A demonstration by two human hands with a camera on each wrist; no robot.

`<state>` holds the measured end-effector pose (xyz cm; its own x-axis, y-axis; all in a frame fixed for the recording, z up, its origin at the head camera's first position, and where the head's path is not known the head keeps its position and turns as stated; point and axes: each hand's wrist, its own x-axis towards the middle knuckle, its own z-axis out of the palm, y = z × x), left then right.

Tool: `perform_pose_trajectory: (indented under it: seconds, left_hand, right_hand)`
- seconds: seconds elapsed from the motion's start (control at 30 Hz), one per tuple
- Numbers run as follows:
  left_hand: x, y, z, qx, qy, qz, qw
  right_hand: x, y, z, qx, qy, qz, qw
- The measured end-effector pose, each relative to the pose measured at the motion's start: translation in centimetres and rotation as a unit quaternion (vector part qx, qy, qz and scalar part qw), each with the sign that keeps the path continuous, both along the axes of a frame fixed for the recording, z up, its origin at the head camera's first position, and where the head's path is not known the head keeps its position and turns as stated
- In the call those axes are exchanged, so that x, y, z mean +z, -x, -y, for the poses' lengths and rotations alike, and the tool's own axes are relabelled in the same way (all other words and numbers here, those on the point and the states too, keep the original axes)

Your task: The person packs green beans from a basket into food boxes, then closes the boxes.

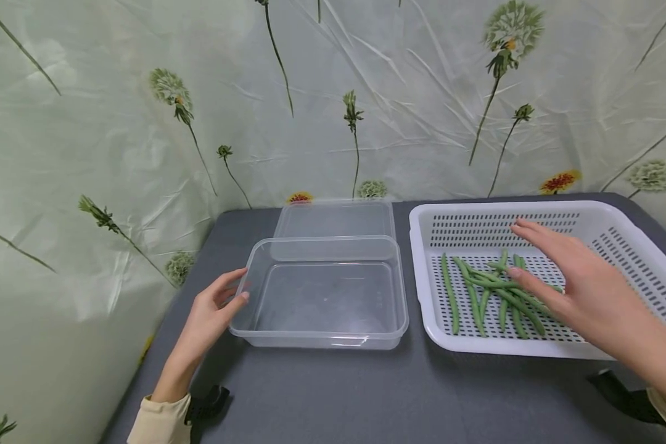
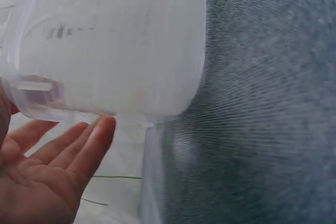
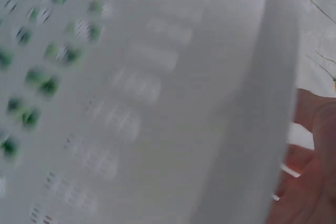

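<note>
Green beans (image 1: 491, 296) lie loose in the white slotted basket (image 1: 633, 216) on the grey table (image 1: 366, 394), the right hand (image 1: 579, 283) hovering flat and relaxed over them, while the left hand (image 1: 211, 314) touches the clear plastic container's (image 1: 324, 296) left rim with relaxed fingers.

Green beans (image 1: 491, 296) are lying in a white slotted basket (image 1: 633, 246), beside a clear, colourless plastic container (image 1: 324, 296) and its equally clear lid (image 1: 335, 219), all sitting on a dark grey tabletop (image 1: 366, 394). A pale green backdrop (image 1: 116, 123) printed with dandelion heads, thin stems and red-yellow flowers is hanging behind; a cream sleeve (image 1: 163, 419) is showing.
</note>
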<state>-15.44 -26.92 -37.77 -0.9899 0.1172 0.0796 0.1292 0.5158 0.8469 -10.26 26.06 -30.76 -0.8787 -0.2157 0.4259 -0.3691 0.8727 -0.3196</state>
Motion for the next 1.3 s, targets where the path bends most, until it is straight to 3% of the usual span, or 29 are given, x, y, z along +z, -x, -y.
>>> perform_pose_trajectory:
  seconds: [0.27, 0.43, 0.57, 0.73, 0.83, 1.0, 1.2, 1.3]
  left_hand:
    - [-0.7, 0.2, 0.3, -0.011, -0.086, -0.05, 0.995]
    - [-0.8, 0.4, 0.4, -0.012, -0.1, -0.07, 0.9924]
    - [-1.0, 0.4, 0.5, -0.002, -0.103, -0.072, 0.9921]
    - [-1.3, 0.5, 0.5, 0.001, -0.104, -0.067, 0.9922]
    - [-1.4, 0.6, 0.4, -0.001, -0.109, -0.069, 0.9917]
    - [-1.4, 0.8, 0.3, -0.002, -0.111, -0.075, 0.991]
    - [-1.6, 0.8, 0.1, -0.002, -0.112, -0.06, 0.9919]
    - [-1.8, 0.7, 0.0, -0.004, -0.112, -0.054, 0.9923]
  right_hand:
    - [1.7, 0.3, -1.9, 0.02, 0.003, 0.001, 1.0]
    - [3.4, 1.2, -2.5, 0.047, -0.015, 0.016, 0.999]
    - [4.2, 2.8, -2.1, 0.095, -0.032, 0.013, 0.995]
    - [4.3, 4.8, -1.7, 0.147, -0.063, 0.029, 0.987]
    - [4.1, 5.9, -1.7, 0.171, -0.075, 0.064, 0.98]
    - [3.3, 7.8, -2.0, 0.202, -0.065, 0.169, 0.963]
    - [1.1, 10.0, -2.9, 0.215, -0.042, 0.315, 0.923]
    - [0.0, 10.8, -3.5, 0.23, -0.039, 0.355, 0.905]
